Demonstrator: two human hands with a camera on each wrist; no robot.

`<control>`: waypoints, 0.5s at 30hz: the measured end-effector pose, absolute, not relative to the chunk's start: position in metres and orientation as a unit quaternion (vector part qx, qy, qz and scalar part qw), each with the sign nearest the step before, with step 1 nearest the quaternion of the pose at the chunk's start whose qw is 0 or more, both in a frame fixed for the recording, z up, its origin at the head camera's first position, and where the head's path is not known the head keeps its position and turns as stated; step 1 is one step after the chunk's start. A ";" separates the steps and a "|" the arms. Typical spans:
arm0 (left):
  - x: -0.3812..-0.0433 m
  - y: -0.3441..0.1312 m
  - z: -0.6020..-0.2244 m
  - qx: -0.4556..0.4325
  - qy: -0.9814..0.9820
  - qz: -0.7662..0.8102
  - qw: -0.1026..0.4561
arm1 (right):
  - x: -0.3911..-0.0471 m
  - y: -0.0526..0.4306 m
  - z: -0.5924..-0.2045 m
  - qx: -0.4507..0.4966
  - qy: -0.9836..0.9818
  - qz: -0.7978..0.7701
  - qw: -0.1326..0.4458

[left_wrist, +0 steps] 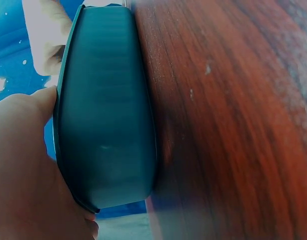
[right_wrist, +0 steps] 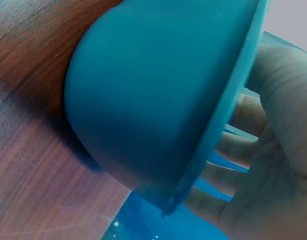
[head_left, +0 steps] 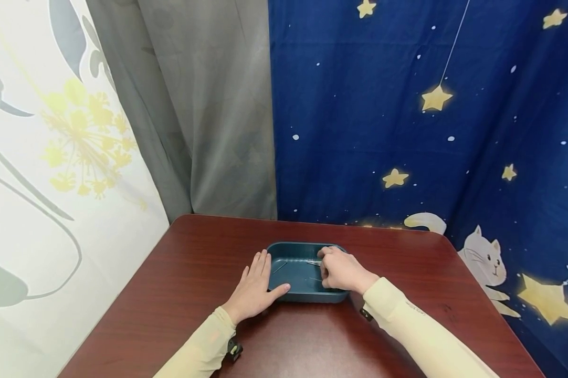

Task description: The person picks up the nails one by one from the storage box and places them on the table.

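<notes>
A dark teal rectangular tray (head_left: 307, 297) with rounded corners sits on the table. My left hand (head_left: 254, 291) rests at its left end, fingers straight along the side and the thumb over the front rim. From the right, my right hand (head_left: 342, 269) reaches over the rim into the tray, fingers bent downward. Thin silvery pieces (head_left: 314, 262) lie by its fingertips; I cannot tell whether it pinches one. Another thin, needle-like piece (head_left: 280, 267) lies slanted in the tray's left part. In the right wrist view, the tray wall (right_wrist: 143, 90) hides the fingertips.
The reddish-brown wooden table (head_left: 208, 252) extends around the tray on all sides. Behind it hang a grey curtain (head_left: 227, 115) and a blue curtain (head_left: 350, 115) with stars. A white floral curtain (head_left: 29, 220) hangs along the left.
</notes>
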State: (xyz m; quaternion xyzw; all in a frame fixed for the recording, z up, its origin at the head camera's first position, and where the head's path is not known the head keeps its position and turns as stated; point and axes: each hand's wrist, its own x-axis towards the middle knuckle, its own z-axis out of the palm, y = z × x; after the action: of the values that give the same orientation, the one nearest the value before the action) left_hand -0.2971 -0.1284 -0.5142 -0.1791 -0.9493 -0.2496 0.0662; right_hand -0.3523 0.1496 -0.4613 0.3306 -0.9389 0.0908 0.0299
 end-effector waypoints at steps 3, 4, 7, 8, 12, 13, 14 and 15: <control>-0.297 -0.128 -0.514 -0.181 -0.948 -0.252 0.070 | -0.350 0.151 -0.458 0.330 -0.938 0.095 0.052; -0.298 -0.128 -0.515 -0.181 -0.949 -0.250 0.071 | -0.350 0.151 -0.457 0.331 -0.937 0.097 0.059; -0.298 -0.128 -0.514 -0.182 -0.948 -0.253 0.071 | -0.348 0.154 -0.454 0.330 -0.935 0.103 0.079; -0.298 -0.128 -0.514 -0.182 -0.948 -0.252 0.070 | -0.348 0.155 -0.453 0.330 -0.935 0.103 0.084; -0.300 -0.129 -0.517 -0.183 -0.948 -0.250 0.070 | -0.348 0.161 -0.451 0.323 -0.936 0.099 0.094; -0.301 -0.130 -0.517 -0.184 -0.947 -0.252 0.070 | -0.348 0.163 -0.450 0.320 -0.937 0.099 0.095; -0.301 -0.130 -0.518 -0.184 -0.948 -0.250 0.070 | -0.347 0.164 -0.449 0.317 -0.938 0.100 0.095; -0.302 -0.130 -0.518 -0.182 -0.948 -0.250 0.069 | -0.347 0.166 -0.447 0.312 -0.940 0.102 0.095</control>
State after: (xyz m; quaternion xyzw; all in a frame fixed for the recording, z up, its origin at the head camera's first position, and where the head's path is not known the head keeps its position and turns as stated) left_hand -0.3019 -0.1302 -0.5179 -0.1824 -0.9484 -0.2501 0.0693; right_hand -0.3469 0.1662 -0.4475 0.3117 -0.9399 0.1020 0.0947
